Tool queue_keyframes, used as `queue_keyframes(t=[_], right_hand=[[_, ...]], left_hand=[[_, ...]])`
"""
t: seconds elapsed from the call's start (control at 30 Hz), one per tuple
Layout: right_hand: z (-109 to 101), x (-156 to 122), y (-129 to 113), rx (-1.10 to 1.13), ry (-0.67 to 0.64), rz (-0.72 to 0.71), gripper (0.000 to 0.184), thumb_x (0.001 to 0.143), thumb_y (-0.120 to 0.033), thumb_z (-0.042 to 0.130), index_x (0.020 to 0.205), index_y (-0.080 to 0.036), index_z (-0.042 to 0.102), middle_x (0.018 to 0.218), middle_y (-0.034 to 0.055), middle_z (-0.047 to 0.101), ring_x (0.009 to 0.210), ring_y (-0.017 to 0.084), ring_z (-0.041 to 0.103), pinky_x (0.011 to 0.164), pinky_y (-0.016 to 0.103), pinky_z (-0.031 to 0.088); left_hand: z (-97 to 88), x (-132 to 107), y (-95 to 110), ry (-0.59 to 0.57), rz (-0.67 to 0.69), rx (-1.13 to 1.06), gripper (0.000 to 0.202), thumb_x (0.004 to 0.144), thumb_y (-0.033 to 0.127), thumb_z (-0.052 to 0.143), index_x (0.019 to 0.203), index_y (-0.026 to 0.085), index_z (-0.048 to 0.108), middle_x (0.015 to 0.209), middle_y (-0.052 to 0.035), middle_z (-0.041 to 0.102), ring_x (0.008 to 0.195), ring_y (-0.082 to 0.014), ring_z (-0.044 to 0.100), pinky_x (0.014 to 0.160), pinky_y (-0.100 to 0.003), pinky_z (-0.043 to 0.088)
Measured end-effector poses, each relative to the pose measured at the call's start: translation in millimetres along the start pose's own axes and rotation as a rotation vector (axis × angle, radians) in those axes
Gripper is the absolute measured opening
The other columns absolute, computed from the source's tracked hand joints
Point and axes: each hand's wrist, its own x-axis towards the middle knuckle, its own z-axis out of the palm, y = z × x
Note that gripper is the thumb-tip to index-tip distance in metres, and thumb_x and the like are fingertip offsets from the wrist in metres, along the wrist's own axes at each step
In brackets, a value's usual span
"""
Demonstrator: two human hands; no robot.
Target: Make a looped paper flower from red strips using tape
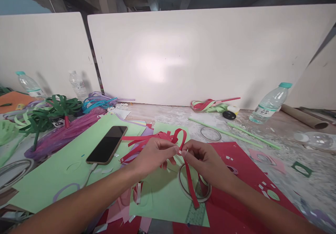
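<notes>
My left hand (153, 153) and my right hand (204, 160) meet at the middle of the table, fingertips pinched together on a bundle of red paper strips (168, 137). Some strips loop upward above my fingers, others fan out to the left. One long red strip (190, 183) hangs down from the pinch over a tape ring (195, 188). Under my hands lie a light green paper sheet (162, 195) and a red paper sheet (244, 171).
A black phone (107, 144) lies on a green sheet to the left. Green paper plants (49, 113) and purple strips sit at far left. Water bottles (270, 104) stand at right and back left. A metal ring (210, 133), green straws, a cardboard tube (304, 116) and white boards are behind.
</notes>
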Motion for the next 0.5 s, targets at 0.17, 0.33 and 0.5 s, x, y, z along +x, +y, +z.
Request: queue_keyframes(t=[0.17,0.33,0.5], right_hand=[[0.9,0.5,-0.8,-0.032,0.018,0.010,0.024,0.090,-0.036,0.046,0.076,-0.019,0.055,0.056,-0.0056,0.034,0.048,0.010,0.029,0.044,0.023,0.023],[1.2,0.2,-0.7,-0.044,0.024,0.024,0.023,0.089,-0.035,0.046,0.077,-0.019,0.056,0.055,-0.0060,0.034,0.047,0.010,0.029,0.043,0.023,0.021],[2.6,-0.5,-1.8,-0.042,0.054,0.035,0.022,0.088,-0.037,0.048,0.077,-0.019,0.055,0.051,-0.0073,0.031,0.046,0.010,0.028,0.043,0.023,0.020]], left_hand=[[0.0,2.2,-5.0,0.004,-0.034,-0.006,0.031,0.079,0.042,0.059,0.075,0.013,0.070,0.057,-0.0030,0.060,0.051,-0.0103,0.052,0.046,-0.020,0.039],[1.0,3.2,-7.2,0.011,-0.052,-0.020,0.028,0.079,0.041,0.060,0.076,0.014,0.070,0.057,-0.0030,0.061,0.054,-0.0117,0.056,0.046,-0.019,0.038],[1.2,3.3,-9.5,-0.008,-0.031,-0.050,0.025,0.080,0.037,0.059,0.078,0.015,0.071,0.057,-0.0023,0.061,0.056,-0.0117,0.057,0.045,-0.018,0.038]])
